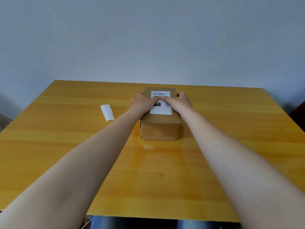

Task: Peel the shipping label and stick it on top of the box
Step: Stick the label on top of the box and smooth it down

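Both hands flat on top of the cardboard box, not gripping anything. Left hand and right hand lie palm-down on the shipping label, thumbs meeting at its middle, outer fingers wrapping over the box's far side edges. Label sits on the box top under and between the hands, barcode end beyond the thumbs. White backing strip lies on the yellow wood surface, left of the left hand, apart from the box.
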### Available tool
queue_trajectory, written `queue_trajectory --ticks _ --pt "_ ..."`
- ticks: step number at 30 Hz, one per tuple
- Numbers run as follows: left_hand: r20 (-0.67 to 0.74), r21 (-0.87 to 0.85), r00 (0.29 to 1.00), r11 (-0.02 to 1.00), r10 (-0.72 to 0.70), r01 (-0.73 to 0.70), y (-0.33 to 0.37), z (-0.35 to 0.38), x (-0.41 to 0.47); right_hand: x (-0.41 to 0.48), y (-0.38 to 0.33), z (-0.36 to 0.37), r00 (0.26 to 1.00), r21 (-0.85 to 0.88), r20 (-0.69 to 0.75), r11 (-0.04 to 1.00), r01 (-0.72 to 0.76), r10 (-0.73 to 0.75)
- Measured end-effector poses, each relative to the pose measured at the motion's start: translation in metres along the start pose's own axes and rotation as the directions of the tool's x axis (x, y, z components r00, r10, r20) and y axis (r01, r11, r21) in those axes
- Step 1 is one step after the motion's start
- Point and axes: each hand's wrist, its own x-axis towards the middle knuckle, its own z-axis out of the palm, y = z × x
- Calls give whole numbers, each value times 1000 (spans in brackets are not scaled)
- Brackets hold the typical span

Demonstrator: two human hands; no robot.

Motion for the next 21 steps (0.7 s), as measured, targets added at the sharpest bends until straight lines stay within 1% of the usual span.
queue_trajectory --ticks 7,12,14,17,19,21 --pt "-25 -55 999 998 27 -28 -2 1 4 1 -1 1 998 -50 -64 999 17 -21" --pt "-34 -98 999 995 23 -26 -5 3 5 1 1 0 997 -66 -69 997 36 -41" --pt "-41 -91 999 996 9 -12 -3 3 5 3 2 1 998 -27 -58 999 32 -33" --pt "-23 -55 1000 998 -20 18 4 3 3 3 1 -1 1000 77 -15 997 11 -9" --pt "3 -72 999 997 36 -36 9 2 -1 3 -2 -4 998 83 2 995 61 -61" --pt "26 -133 987 979 158 -153 11 -2 -1 2 -5 -7 992 98 49 989 112 -117"
